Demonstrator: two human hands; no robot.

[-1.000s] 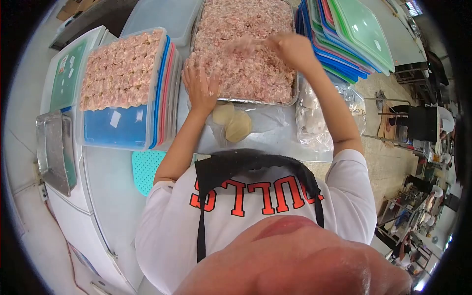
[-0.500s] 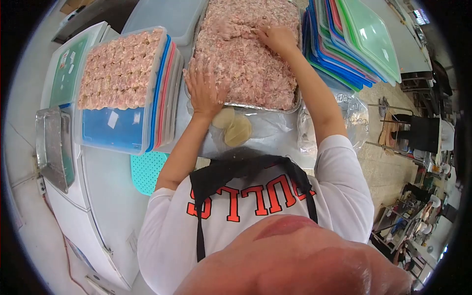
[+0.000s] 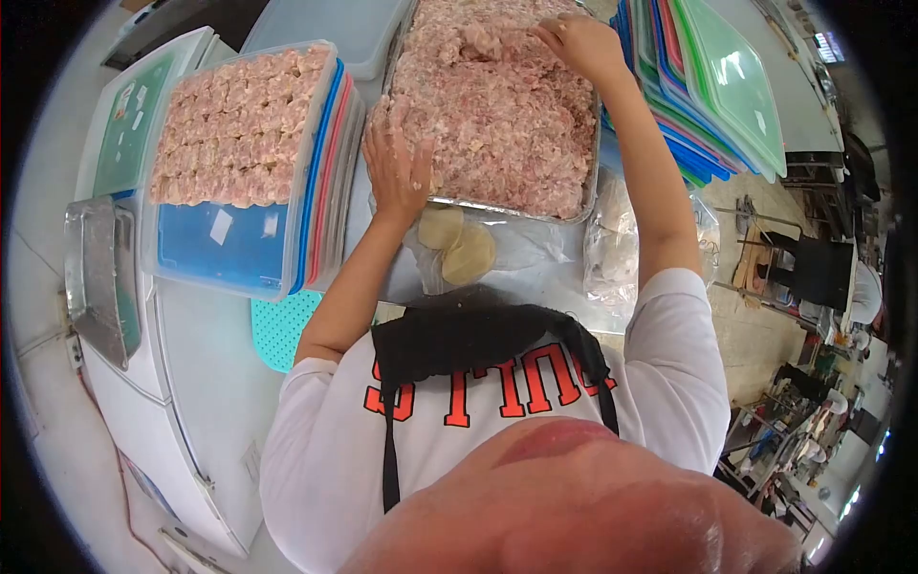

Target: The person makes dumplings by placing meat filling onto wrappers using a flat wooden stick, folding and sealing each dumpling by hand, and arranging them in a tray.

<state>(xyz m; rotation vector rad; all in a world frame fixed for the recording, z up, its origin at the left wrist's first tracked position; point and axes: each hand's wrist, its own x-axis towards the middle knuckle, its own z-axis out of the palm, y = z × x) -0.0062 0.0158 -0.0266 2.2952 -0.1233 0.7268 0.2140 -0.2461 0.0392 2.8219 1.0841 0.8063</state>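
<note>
A deep foil-lined tray of pinkish ground meat mixture (image 3: 497, 134) lies in front of me. My left hand (image 3: 397, 167) rests open along its left edge, fingers spread, with bits of meat stuck on them. Over the far right part of the meat is my right hand (image 3: 585, 46), fingers bent and slightly apart, smeared with meat. Nothing clear shows between them. A raised lump of the mixture (image 3: 478, 43) sits left of the right hand. At the tray's near edge, round pale dough wrappers (image 3: 467, 253) lie on a plastic bag (image 3: 535, 244).
To the left, stacked plastic containers (image 3: 220, 249) hold rows of filled dumplings (image 3: 239, 134) on top. Coloured lids (image 3: 732, 86) are piled at the right, above a bag of pale contents (image 3: 612, 239). A metal pan (image 3: 96, 277) stands far left. Another person (image 3: 822, 263) is in the background.
My right hand has come out of the meat and moved right and away from me. The left hand stays by the tray's edge. The whole view has shifted slightly.
</note>
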